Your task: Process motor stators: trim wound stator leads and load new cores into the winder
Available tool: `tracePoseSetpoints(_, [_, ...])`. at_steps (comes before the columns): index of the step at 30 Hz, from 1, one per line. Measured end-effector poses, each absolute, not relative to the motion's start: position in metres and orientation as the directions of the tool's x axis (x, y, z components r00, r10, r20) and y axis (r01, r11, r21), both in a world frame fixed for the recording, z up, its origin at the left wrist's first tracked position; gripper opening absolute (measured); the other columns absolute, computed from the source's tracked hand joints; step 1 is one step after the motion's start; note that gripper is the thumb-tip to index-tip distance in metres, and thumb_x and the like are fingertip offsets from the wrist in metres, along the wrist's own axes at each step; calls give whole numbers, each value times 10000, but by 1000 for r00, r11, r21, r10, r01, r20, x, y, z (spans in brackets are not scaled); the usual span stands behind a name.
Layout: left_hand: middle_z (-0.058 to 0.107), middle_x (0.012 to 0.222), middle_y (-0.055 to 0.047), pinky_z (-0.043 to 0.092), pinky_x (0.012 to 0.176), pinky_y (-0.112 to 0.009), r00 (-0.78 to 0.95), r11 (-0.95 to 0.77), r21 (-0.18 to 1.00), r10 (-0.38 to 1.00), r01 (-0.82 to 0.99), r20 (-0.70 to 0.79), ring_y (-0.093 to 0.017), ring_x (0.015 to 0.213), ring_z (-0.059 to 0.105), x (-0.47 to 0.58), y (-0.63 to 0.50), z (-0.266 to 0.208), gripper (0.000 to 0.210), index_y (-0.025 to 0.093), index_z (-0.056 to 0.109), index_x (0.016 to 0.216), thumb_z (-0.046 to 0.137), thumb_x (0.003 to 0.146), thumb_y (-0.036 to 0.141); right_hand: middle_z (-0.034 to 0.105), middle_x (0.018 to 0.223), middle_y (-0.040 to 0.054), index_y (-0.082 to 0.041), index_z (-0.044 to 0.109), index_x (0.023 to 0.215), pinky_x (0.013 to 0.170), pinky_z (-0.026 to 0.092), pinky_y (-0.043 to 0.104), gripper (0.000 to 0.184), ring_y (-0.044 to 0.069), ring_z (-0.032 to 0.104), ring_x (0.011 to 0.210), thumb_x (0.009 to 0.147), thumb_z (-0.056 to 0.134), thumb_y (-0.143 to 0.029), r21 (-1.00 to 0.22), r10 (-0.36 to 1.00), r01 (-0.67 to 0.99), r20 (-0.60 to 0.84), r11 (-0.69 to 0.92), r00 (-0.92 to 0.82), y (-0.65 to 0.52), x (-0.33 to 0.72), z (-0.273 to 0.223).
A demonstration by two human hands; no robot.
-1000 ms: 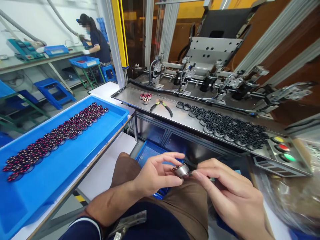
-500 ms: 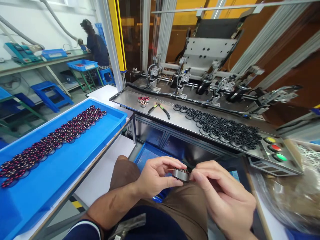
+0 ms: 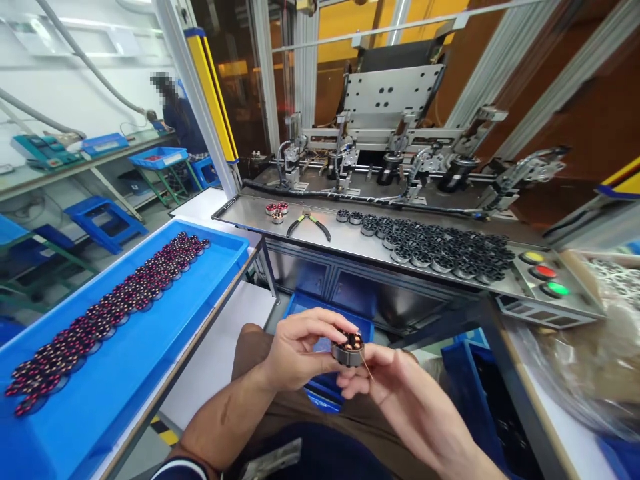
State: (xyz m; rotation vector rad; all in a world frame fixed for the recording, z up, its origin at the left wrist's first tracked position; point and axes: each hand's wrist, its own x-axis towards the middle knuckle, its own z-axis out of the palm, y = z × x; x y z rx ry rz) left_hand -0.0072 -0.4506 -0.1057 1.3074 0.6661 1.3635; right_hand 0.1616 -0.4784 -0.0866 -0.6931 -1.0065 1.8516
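Silver-grey metal rims the small round part with copper windings (image 3: 347, 357), held in the air in front of the person's body. The left hand (image 3: 300, 347) is clamped on it, thumb below and fingers over the top edge. The right hand (image 3: 400, 387) has rolled palm-up since half a second ago, when its fingertips were pinched at the part's side; now they curl loosely under and beside the right edge, and whether they bear any weight I cannot tell. A thin copper-coloured wire (image 3: 367, 369) slants down from that edge across the right fingers. The part has also tipped so that its windings show, which I take to mean that attention has passed from pulling at the side to the wire and the wound face. Off to the left, a long blue plastic tray (image 3: 193, 320) carries a dense band of dark round parts flecked with red and copper (image 3: 107, 310). Farther out, on a brushed-metal ledge (image 3: 245, 208), lie splayed pliers with black-and-green handles (image 3: 324, 230), between three red-and-copper round parts (image 3: 278, 217) and a crowd of black-topped metal rings (image 3: 435, 243). Beyond, a co-worker in dark clothing (image 3: 183, 127) is at another bench.
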Motion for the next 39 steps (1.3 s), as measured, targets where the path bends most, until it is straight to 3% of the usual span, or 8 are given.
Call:
tracePoseSetpoints(5, [775, 1067, -100, 443, 1093, -482, 253, -410, 902, 866, -139, 432, -286, 1149, 661, -11, -450, -107, 327, 226, 770, 887, 884, 648, 417, 725, 871, 122, -202, 759, 961, 670, 584, 371, 447, 257, 685, 781, 794, 730, -616, -867, 906, -436, -41, -241, -420, -480, 155, -96])
tracePoseSetpoints(9, [747, 1138, -113, 488, 1007, -385, 147, -279, 959, 952, 51, 269, -274, 1109, 655, -16, -460, -114, 553, 205, 748, 1062, 928, 572, 387, 704, 913, 79, -233, 732, 1005, 689, 576, 328, 280, 227, 678, 814, 785, 820, -383, -926, 931, -112, 365, 361, -19, -475, 164, -108])
tracePoseSetpoints(12, [774, 1012, -105, 524, 873, -322, 162, -215, 970, 967, 112, 196, -233, 948, 689, -14, -473, -111, 338, 189, 772, 996, 829, 731, 391, 696, 963, 80, -248, 693, 1111, 728, 578, 365, 360, 235, 674, 848, 786, 778, -119, -633, 678, 348, 735, 692, -10, -473, 173, -113])
tracePoseSetpoints(15, [776, 1036, -100, 532, 865, -315, 178, -277, 954, 950, 113, 255, -226, 908, 694, -6, -480, -102, 480, 194, 740, 1139, 844, 711, 386, 692, 1002, 94, -253, 630, 1223, 727, 593, 401, 443, 254, 682, 857, 818, 733, -104, -440, 573, 497, 806, 748, -149, -474, 177, -114])
tracePoseSetpoints(20, [776, 1057, -91, 516, 896, -305, 259, -347, 931, 915, 111, 310, -220, 938, 696, 0, -474, -93, 441, 204, 740, 1155, 817, 749, 359, 662, 1052, 112, -263, 581, 1283, 767, 597, 439, 465, 282, 665, 939, 852, 691, -129, -401, 579, 508, 773, 762, -260, -477, 181, -111])
tracePoseSetpoints(29, [779, 1074, -99, 496, 939, -357, 249, -434, 878, 890, 203, 383, -245, 1025, 698, -8, -469, -93, 319, 200, 751, 1080, 793, 780, 301, 644, 809, 47, -213, 656, 902, 626, 520, 287, 57, 185, 625, 727, 907, 689, -259, -791, 818, 222, 521, 570, -245, -484, 181, -89])
tracePoseSetpoints(33, [750, 1151, -115, 553, 852, -316, 284, -335, 937, 912, 96, 296, -242, 1068, 691, -10, -472, -98, 330, 194, 735, 1104, 776, 795, 302, 647, 712, 12, -216, 654, 773, 588, 492, 246, 190, 147, 614, 630, 952, 599, -183, -842, 864, 229, 429, 488, -263, -483, 177, -76])
tracePoseSetpoints(39, [737, 1132, -136, 586, 824, -297, 319, -184, 964, 917, -191, 238, -229, 1005, 703, -5, -474, -109, 337, 157, 720, 1039, 824, 745, 284, 626, 643, 8, -211, 649, 669, 541, 470, 243, 359, 150, 582, 576, 960, 600, -415, -932, 911, 220, 197, 288, -362, -477, 184, -63])
